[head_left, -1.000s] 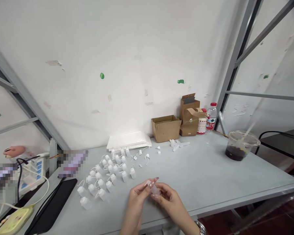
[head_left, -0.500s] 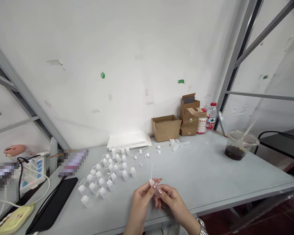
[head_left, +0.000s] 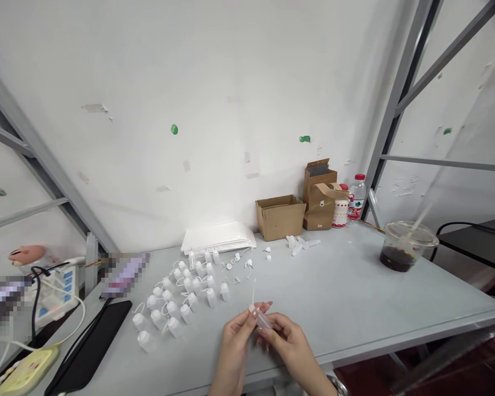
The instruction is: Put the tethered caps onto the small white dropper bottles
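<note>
Near the table's front edge, my left hand (head_left: 241, 330) pinches the white cap end of a small translucent bottle (head_left: 264, 320), from which a thin strap or tip sticks up. The bottle's body is gripped between the thumb and fingers of my right hand (head_left: 282, 334). It lies tilted between the two hands. To the left stand several similar small bottles (head_left: 174, 326) with white caps, many with looped straps. Behind my hands lie loose white caps (head_left: 248, 264), and farther right are several translucent bottle pieces (head_left: 297, 249).
White sheets (head_left: 218, 236) are stacked by the wall, beside an open cardboard box (head_left: 280, 220), a brown paper bag (head_left: 319, 206) and a red-capped bottle (head_left: 358, 198). A lidded cup (head_left: 404, 247) stands right. A black case (head_left: 93, 346) and power strip (head_left: 58, 297) are left.
The right-hand fingers have shifted lower along the bottle, so more of its body shows. The view has moved very slightly.
</note>
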Demonstrator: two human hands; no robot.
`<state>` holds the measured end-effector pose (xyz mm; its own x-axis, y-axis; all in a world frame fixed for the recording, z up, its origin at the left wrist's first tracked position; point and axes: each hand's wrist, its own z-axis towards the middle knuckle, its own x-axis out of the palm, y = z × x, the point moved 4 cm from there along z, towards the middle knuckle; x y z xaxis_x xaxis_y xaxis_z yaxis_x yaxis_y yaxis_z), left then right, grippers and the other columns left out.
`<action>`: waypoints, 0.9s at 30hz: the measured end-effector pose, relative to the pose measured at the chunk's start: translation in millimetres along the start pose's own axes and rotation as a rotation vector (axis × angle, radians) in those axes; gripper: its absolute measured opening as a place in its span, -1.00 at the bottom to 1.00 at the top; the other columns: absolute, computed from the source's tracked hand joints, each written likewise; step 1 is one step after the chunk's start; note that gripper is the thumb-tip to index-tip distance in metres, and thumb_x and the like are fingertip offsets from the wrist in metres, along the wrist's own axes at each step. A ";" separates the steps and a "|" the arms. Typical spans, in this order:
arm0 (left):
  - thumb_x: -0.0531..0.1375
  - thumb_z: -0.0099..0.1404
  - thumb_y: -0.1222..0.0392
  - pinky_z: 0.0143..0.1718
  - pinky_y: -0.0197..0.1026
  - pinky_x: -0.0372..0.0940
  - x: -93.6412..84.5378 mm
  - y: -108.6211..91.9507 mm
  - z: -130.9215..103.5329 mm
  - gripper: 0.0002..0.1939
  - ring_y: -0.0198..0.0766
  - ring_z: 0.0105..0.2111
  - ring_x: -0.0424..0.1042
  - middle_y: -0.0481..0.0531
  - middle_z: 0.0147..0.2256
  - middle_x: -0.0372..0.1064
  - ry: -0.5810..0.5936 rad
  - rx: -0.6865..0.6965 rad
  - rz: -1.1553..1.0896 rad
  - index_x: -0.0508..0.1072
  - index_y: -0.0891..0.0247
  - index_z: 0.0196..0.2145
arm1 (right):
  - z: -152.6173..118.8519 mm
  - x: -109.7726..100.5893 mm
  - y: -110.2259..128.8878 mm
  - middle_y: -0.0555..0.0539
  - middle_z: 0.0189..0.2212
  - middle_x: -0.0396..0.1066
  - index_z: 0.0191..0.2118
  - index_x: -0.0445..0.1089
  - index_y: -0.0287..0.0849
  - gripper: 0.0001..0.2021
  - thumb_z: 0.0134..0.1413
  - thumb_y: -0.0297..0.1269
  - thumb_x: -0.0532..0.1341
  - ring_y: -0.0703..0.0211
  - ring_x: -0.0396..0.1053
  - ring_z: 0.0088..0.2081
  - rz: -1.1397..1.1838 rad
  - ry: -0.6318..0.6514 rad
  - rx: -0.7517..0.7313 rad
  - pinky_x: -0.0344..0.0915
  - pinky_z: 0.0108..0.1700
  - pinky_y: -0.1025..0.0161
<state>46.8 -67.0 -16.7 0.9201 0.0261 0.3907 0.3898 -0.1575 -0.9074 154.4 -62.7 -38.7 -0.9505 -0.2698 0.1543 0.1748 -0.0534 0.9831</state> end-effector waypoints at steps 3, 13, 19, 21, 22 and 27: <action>0.26 0.00 0.01 -0.07 -0.03 0.18 3.8 -0.5 -1.6 -0.66 0.03 -0.09 0.35 0.28 -0.18 0.46 0.065 -0.034 -0.062 0.55 0.32 -0.33 | 0.8 0.4 2.8 0.01 -0.61 0.36 -0.38 0.38 -0.25 -0.69 -0.05 -0.04 0.21 0.26 0.26 -0.55 0.075 0.038 0.013 0.17 -0.47 0.32; 0.27 0.00 0.01 -0.01 -0.03 0.15 3.3 -5.8 1.4 -0.63 0.03 -0.07 0.35 0.27 -0.21 0.48 0.013 -0.037 -0.090 0.54 0.34 -0.30 | 3.5 0.8 5.6 0.02 -0.67 0.35 -0.35 0.40 -0.25 -0.63 0.02 0.02 0.12 0.25 0.25 -0.59 0.076 0.060 -0.001 0.14 -0.48 0.30; 0.28 -0.02 0.04 -0.06 -0.08 0.18 0.2 -0.7 2.2 -0.66 0.00 -0.10 0.37 0.25 -0.23 0.49 -0.032 -0.014 -0.073 0.55 0.34 -0.32 | 2.9 -0.5 1.4 -0.02 -0.50 0.40 -0.31 0.41 -0.22 -0.69 -0.07 -0.06 0.24 0.20 0.29 -0.45 0.008 -0.019 -0.013 0.19 -0.42 0.31; 0.27 0.01 0.05 -0.12 -0.09 0.22 2.6 2.7 0.3 -0.68 -0.01 -0.12 0.38 0.26 -0.21 0.48 0.007 -0.033 -0.094 0.54 0.34 -0.32 | 2.0 -0.6 0.9 -0.01 -0.55 0.37 -0.36 0.41 -0.23 -0.69 -0.07 -0.03 0.23 0.22 0.28 -0.49 0.028 -0.016 0.000 0.19 -0.44 0.31; 0.26 0.02 0.05 -0.14 -0.10 0.22 3.5 4.2 -0.9 -0.68 -0.01 -0.13 0.38 0.26 -0.21 0.48 0.018 -0.041 -0.097 0.54 0.34 -0.32 | 1.4 -0.5 1.5 0.00 -0.58 0.36 -0.39 0.40 -0.24 -0.67 -0.08 -0.02 0.22 0.23 0.27 -0.51 0.045 -0.006 0.009 0.18 -0.45 0.32; 0.27 -0.01 0.03 -0.09 -0.07 0.19 5.1 5.2 -5.0 -0.68 0.00 -0.15 0.38 0.26 -0.25 0.50 0.008 0.003 -0.071 0.55 0.34 -0.36 | 0.2 1.7 8.7 0.04 -0.69 0.31 -0.49 0.35 -0.23 -0.61 -0.09 0.06 0.19 0.32 0.17 -0.64 0.107 0.083 0.039 0.08 -0.55 0.35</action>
<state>53.3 -72.6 -18.7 0.8898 0.0294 0.4555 0.4544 -0.1521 -0.8777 154.2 -63.4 -29.9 -0.9021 -0.3503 0.2518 0.2627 0.0169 0.9647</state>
